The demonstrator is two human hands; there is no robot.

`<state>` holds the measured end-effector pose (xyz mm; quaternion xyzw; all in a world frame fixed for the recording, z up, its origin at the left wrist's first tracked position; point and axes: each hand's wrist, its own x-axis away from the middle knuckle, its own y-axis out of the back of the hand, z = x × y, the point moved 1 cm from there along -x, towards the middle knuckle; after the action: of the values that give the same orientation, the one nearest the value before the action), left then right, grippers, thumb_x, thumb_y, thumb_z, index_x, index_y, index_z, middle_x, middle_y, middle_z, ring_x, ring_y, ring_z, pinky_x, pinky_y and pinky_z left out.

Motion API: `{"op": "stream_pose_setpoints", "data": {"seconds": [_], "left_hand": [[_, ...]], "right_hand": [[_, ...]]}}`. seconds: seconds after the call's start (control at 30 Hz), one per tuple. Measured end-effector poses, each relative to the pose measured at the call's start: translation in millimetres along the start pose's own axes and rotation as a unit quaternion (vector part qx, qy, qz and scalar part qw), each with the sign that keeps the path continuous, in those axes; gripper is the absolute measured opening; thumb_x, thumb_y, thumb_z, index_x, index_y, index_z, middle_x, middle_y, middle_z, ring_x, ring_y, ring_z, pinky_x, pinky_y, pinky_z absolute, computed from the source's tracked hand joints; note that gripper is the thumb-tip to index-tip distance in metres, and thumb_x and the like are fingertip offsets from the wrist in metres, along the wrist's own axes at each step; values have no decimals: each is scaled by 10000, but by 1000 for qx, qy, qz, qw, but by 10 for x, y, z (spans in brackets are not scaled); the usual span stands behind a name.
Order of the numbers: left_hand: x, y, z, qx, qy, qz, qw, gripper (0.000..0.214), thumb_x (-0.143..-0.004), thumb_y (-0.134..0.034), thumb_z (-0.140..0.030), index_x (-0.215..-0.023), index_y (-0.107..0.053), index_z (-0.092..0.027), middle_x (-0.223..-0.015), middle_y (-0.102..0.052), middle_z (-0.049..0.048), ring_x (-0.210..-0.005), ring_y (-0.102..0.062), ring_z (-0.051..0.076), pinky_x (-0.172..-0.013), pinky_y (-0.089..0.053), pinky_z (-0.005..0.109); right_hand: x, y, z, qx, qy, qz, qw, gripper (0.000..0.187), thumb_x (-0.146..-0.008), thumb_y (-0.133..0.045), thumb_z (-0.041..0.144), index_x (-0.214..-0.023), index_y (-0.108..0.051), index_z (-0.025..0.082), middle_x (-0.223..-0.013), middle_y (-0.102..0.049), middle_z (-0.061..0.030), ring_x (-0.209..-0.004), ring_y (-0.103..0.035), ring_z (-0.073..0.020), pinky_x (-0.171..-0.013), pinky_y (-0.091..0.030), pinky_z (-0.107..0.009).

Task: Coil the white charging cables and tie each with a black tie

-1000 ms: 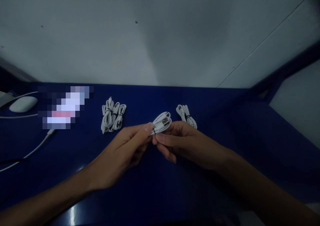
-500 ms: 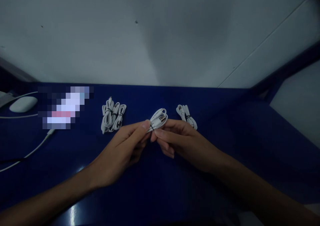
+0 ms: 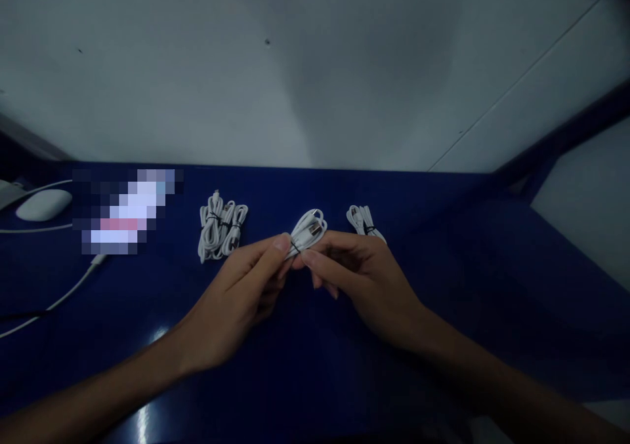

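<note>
Between my hands is a coiled white USB cable (image 3: 308,229), its metal plug facing up and a dark tie around its middle. My left hand (image 3: 249,283) pinches the coil's left end between thumb and fingers. The thumb and fingertips of my right hand (image 3: 361,277) close on the coil near the tie. Beyond my left hand lies a group of several coiled white cables (image 3: 219,227), bound with dark ties. Another tied white cable (image 3: 363,220) rests behind my right hand, which hides its lower part.
The blue tabletop (image 3: 305,378) ends at a pale wall (image 3: 197,70). On the left are a white rounded case (image 3: 44,205), a pixelated bright object (image 3: 132,211) and a white cord (image 3: 69,303) running from it.
Both hands and the held cable have shifted slightly left. My right hand's lower fingers have curled in a little, and the coil's plug has turned slightly. The other cables stay put.
</note>
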<state>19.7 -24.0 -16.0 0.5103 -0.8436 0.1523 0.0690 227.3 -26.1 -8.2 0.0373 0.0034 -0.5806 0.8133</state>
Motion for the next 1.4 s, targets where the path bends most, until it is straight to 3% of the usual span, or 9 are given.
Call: {"op": "stream_pose_setpoints", "data": {"seconds": [0.13, 0.27, 0.5, 0.63, 0.83, 0.97, 1.13, 1.27, 1.4], "left_hand": [[-6, -1, -7, 3, 4, -14, 1000, 428, -1138, -590, -535, -853, -604, -215, -662, -273, -83, -528, -204, 101, -429, -217, 189], [-8, 2, -7, 14, 15, -4, 1000, 465, -1136, -595, -538, -801, -527, -222, -616, -262, -94, -486, -181, 86, -412, -188, 187], [-13, 9, -3, -12, 8, 2, 1000, 518, -1153, -528, -550, -760, -566, -215, -546, -399, -68, -422, -308, 95, -387, -260, 205], [-17, 2, -47, -56, -23, -6, 998, 540, -1162, -507, -561, -783, -649, -203, -590, -537, -31, -479, -487, 124, -460, -408, 230], [23, -20, -104, -208, -107, -48, 971, 414, -1170, -547, -551, -954, -695, -230, -833, -694, -19, -802, -672, 161, -776, -521, 284], [29, -17, -91, -192, -137, -66, 970, 285, -1159, -612, -499, -1356, -686, -306, -1067, -763, -9, -953, -706, 177, -866, -550, 298], [16, -16, -120, -146, -176, -65, 971, 349, -1119, -715, -379, -1468, -728, -362, -1369, -761, 23, -1148, -738, 191, -988, -591, 292], [9, -14, -165, -124, -181, -60, 974, 562, -1083, -775, -361, -1616, -624, -455, -1360, -781, 13, -1144, -762, 195, -931, -624, 276], [-12, 7, -183, -124, -210, -29, 969, 505, -1085, -774, -314, -1573, -690, -412, -1256, -831, 21, -1108, -794, 198, -941, -654, 277]], "right_hand": [[30, -39, 21, 93, 52, -44, 993, 265, -1105, -715, 291, -851, -768, 237, -783, -706, 23, -684, -609, -138, -658, -486, -302], [50, -69, -1, 193, 134, -67, 970, 218, -1121, -690, 231, -914, -754, 247, -840, -737, 19, -755, -671, -157, -728, -515, -332], [68, -65, -59, 275, 201, -78, 937, 189, -1142, -628, 225, -1002, -754, 252, -908, -766, -19, -789, -701, -194, -728, -543, -364], [53, -33, -47, 253, 188, -51, 948, 228, -1154, -606, 243, -967, -738, 251, -943, -772, -29, -822, -701, -200, -751, -544, -374], [50, 2, -16, 219, 170, -38, 960, 241, -1167, -601, 257, -953, -711, 246, -894, -712, 2, -782, -643, -167, -733, -498, -345], [41, 9, -5, 180, 142, -32, 973, 246, -1167, -611, 282, -943, -706, 245, -924, -720, 2, -791, -640, -162, -728, -482, -335], [32, 28, 25, 94, 94, 0, 991, 240, -1158, -639, 322, -945, -719, 247, -864, -687, 16, -734, -585, -150, -692, -456, -318], [26, 58, 36, 62, 76, 23, 995, 236, -1156, -656, 327, -948, -727, 240, -799, -633, 36, -672, -520, -130, -654, -422, -300], [23, 79, 26, 30, 74, 43, 996, 238, -1157, -656, 332, -955, -716, 222, -764, -579, 40, -652, -482, -127, -629, -398, -294]]}}
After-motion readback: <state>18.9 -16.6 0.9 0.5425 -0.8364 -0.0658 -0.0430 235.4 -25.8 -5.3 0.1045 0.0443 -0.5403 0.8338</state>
